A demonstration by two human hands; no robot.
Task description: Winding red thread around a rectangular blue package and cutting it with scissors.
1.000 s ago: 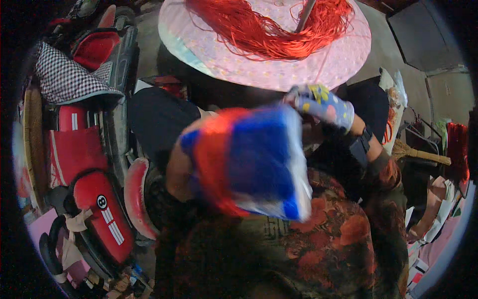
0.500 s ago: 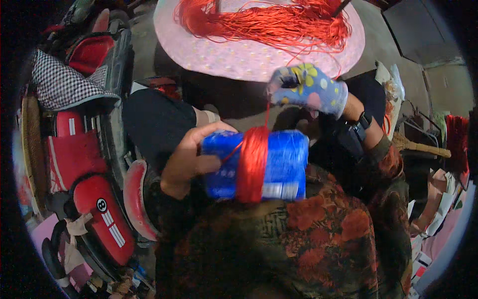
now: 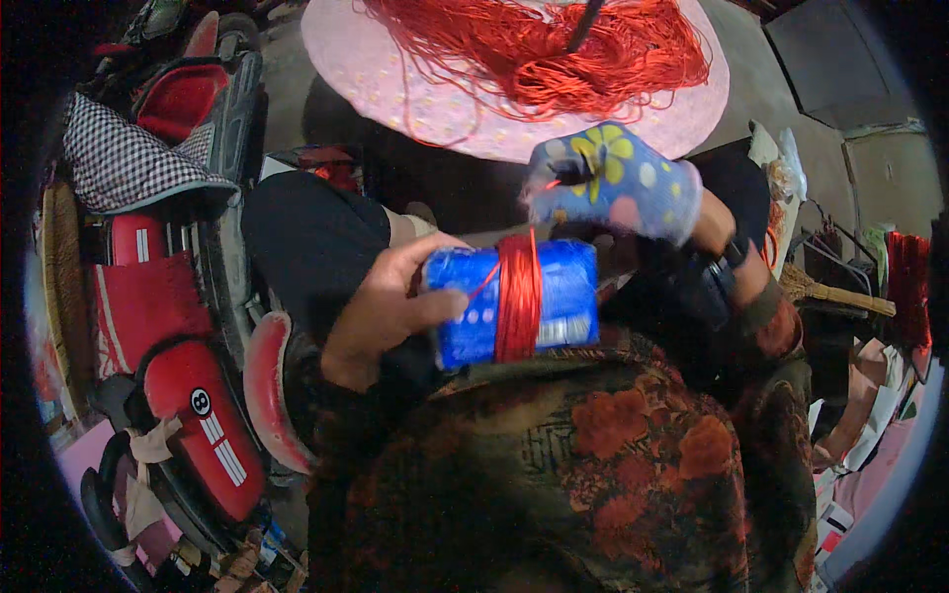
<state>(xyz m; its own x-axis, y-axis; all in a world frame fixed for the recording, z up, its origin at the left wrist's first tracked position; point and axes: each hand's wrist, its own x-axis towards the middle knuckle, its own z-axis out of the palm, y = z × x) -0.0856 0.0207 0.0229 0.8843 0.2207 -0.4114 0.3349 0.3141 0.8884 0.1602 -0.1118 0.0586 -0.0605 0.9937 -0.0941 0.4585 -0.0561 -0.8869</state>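
My bare left hand [image 3: 390,311] grips the left end of a blue plastic-wrapped package [image 3: 570,296], thumb on its face. A thick band of red cord [image 3: 519,301] is wound round the package's middle, and one strand slants off toward my left thumb. Above the package, my right hand [image 3: 613,183] wears a blue glove with flowers and dots. Its fingers are closed on the red cord, which runs down taut to the winding. Beyond lies a loose tangle of red cord [image 3: 554,59] on a pink round tabletop [image 3: 415,104], with a dark rod standing in it.
On the left stands a red and black ride-on vehicle [image 3: 203,425] with a checkered cloth [image 3: 148,158] over part of it. To the right are a straw broom [image 3: 835,292], a bundle of red strands [image 3: 907,287] and cardboard scraps [image 3: 858,405].
The package has shifted slightly up and tilted in my left hand. My right hand still holds the cord just above it. The tangle on the tabletop has moved and spread toward me.
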